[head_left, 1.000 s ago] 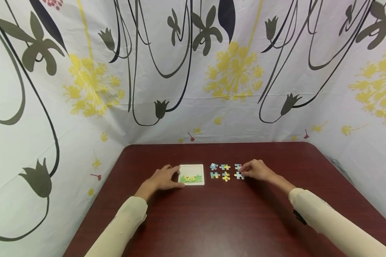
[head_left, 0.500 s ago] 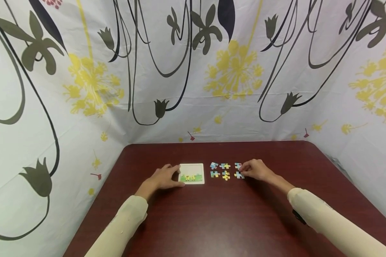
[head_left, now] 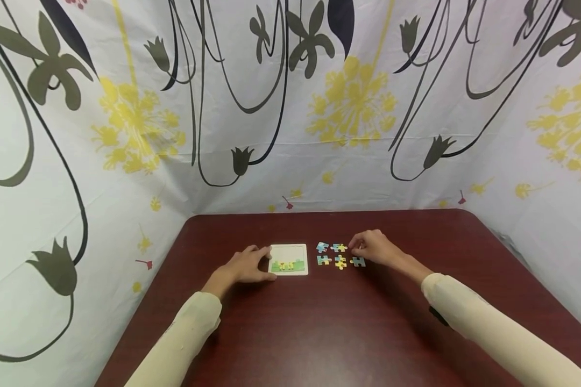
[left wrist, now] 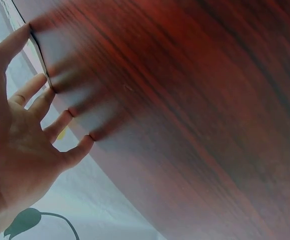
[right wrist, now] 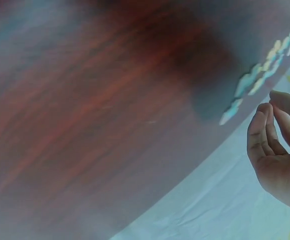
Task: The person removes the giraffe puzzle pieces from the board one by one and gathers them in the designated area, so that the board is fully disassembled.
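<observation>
White tray (head_left: 288,252) lies just below frame centre, left of the right hand (head_left: 375,247), pinched, contents hidden. Nearer, the spread left hand (head_left: 246,266) touches the tray's left edge.

A puzzle board (head_left: 289,252) lies on the surface (head_left: 290,328), the left hand (head_left: 246,267) at its left edge; to its right lie puzzle pieces (head_left: 324,260), two behind, three in front; the right hand (head_left: 378,249) is just right of the back pair; cloth (head_left: 266,129) hangs behind.
</observation>
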Motion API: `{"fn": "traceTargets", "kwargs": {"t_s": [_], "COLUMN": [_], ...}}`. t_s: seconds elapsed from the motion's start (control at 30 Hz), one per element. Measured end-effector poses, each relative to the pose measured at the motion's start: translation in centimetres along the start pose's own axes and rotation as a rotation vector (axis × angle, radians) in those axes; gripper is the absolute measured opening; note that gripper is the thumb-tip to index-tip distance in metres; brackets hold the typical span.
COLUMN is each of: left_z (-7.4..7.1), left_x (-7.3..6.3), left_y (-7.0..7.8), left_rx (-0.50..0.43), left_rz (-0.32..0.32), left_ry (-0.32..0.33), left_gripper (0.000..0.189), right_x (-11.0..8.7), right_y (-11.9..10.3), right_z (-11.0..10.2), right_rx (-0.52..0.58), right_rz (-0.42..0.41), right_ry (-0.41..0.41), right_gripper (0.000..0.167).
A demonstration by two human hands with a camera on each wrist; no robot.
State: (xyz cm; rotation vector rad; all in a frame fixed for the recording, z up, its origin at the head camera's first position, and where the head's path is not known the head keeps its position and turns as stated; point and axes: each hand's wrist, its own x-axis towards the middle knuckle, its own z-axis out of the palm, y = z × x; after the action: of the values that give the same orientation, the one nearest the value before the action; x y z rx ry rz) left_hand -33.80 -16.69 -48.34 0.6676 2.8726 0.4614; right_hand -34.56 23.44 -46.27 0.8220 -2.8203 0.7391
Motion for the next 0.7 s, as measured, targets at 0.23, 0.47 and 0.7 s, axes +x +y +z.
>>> {"fn": "traceTargets", "kwargs": {"t_s": [0.23, 0.47, 0.7], "left_z": [0.0, -0.1, -0.3], "left_x": [0.0, -0.2, -0.1], "left_y": [-0.1, -0.2, 0.0], "left_rx": [-0.012, -0.022, -0.011], "left_rz": [0.000, 0.011, -0.008], "left_ry": [-0.004, -0.012, -0.024], "left_gripper": [0.068, 0.068, 0.068], "right_x": [3.0, 5.7, 7.1], "right_y": [-2.8, -6.1, -8.5], "right_z": [0.9, 3.3, 5.5], "right_rx": [0.029, 0.067, 0.097], "right_rz": [-0.059, -0.107, -0.173], "right_ry": [-0.038, -0.121, -0.156], "right_gripper": [0.012, 0.013, 0.013]}}
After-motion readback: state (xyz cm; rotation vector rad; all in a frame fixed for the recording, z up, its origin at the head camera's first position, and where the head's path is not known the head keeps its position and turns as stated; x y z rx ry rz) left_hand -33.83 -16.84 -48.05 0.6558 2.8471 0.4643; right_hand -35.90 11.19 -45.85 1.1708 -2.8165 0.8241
